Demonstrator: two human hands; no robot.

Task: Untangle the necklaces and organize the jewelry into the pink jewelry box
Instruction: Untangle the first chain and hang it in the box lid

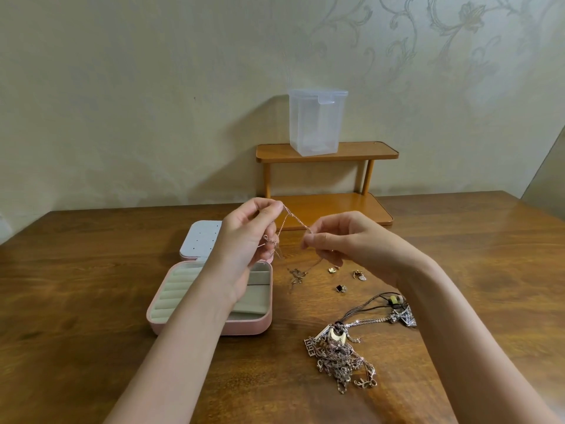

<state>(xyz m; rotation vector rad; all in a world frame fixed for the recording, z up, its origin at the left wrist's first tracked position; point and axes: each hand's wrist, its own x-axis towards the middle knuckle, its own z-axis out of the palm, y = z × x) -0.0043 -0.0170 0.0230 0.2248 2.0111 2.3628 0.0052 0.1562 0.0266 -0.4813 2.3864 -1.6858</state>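
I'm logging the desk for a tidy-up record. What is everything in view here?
thin chain: 1, rose-gold, stretched between both hands
pink jewelry box: 1, open, table left
tangled necklaces: 1 pile, mixed metals, table front right
small earrings: about 3, gold and dark, table centre
clear plastic container: 1, on shelf top
wooden shelf: 1, two-tier, against wall
left hand: pinches chain
right hand: pinches chain

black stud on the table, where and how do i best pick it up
Pinch the black stud across its small square head, coming straight down from above. It lies flat and alone on the table, clear of the other earrings, so fingertips fit on both sides.
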